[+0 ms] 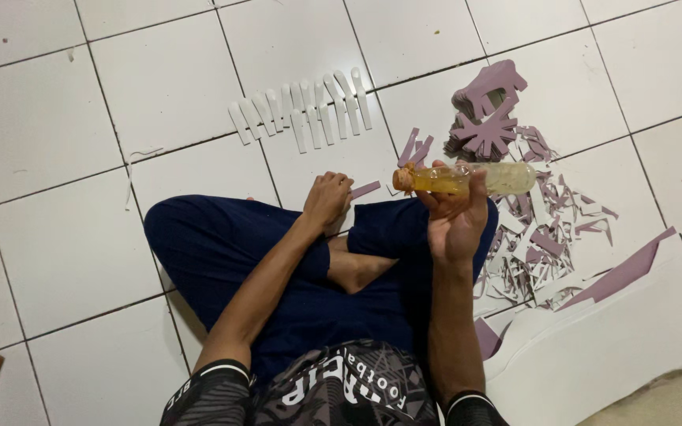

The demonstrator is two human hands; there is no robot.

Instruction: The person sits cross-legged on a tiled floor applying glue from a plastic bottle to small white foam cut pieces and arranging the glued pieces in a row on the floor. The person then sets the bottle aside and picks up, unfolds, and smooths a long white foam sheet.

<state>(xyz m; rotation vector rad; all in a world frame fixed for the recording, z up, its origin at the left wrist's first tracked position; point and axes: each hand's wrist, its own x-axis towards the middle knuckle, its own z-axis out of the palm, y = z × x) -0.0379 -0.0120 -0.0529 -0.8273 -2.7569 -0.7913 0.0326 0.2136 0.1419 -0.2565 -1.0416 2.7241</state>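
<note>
I sit cross-legged on a white tiled floor (57, 181). My right hand (455, 217) is raised and grips a clear plastic glue bottle (471, 179) with yellowish liquid, held sideways, its orange nozzle pointing left. My left hand (327, 199) rests fisted on the floor by my knee, pressing on a mauve strip (365, 189) that sticks out to its right. Whether it also holds something small I cannot tell.
A row of several white cut-out shapes (301, 110) lies on the tiles ahead. Mauve cut-out shapes (487, 106) are stacked at upper right, above a litter of mauve and white scraps (546, 237). A large white-and-mauve sheet (625, 315) lies at right.
</note>
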